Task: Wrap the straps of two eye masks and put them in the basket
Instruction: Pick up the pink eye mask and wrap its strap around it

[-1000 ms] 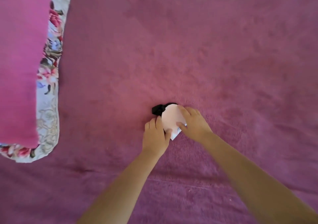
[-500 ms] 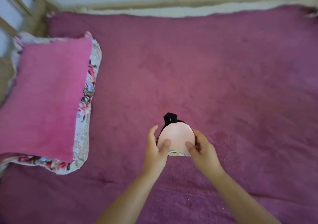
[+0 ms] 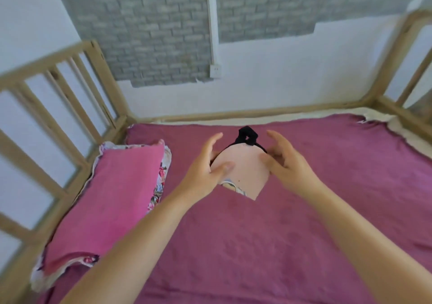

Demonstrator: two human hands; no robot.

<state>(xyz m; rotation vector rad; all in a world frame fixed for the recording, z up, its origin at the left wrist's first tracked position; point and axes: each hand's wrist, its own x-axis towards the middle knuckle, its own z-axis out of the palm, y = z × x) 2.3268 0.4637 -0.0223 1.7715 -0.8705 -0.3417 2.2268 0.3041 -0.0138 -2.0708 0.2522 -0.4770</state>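
Observation:
A pale pink eye mask [image 3: 245, 170], folded, is held up above the bed between both hands. Its black strap [image 3: 247, 136] bunches in a knot-like loop at the top. My left hand [image 3: 205, 168] grips the mask's left edge, thumb on the front. My right hand [image 3: 285, 163] holds the right edge with its fingers curled around it. A patterned bit of fabric [image 3: 231, 185] shows under the mask's lower edge. No basket and no second mask show in view.
A magenta blanket [image 3: 257, 233] covers the bed. A pink pillow with a floral edge [image 3: 109, 201] lies at the left. Wooden bed rails [image 3: 70, 107] run along the left, back and right. A grey brick-pattern wall stands behind.
Both hands have lifted the mask off the blanket and raised it. The camera has tilted up, so the wall and bed rails now show.

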